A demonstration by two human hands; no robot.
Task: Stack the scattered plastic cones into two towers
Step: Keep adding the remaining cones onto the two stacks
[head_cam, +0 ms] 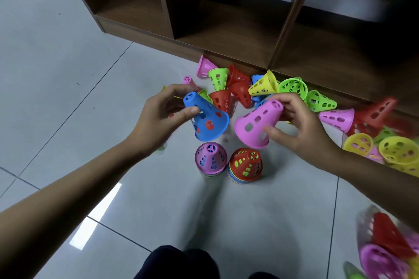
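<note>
Your left hand (163,108) grips a blue cone (206,120) near its narrow top, thumb on the near side and fingers curled round the far side, with the wide mouth tilted down and to the right. Your right hand (299,124) holds a pink cone (258,122) in much the same way, its mouth tilted down and to the left. The two cones are close together but apart, both raised over two stacks on the tiled floor (68,75). The blue cone is above the pink-topped stack (210,157) and the pink cone above the red-topped stack (246,164), which stands just beside it on the right. Loose cones (260,86) in red, green, yellow, pink and blue lie heaped behind your hands along the foot of the brown shelf unit (226,29) and trail off to the right. The blurred cones (385,251) at the lower right look like red and pink ones lying on their sides.
</note>
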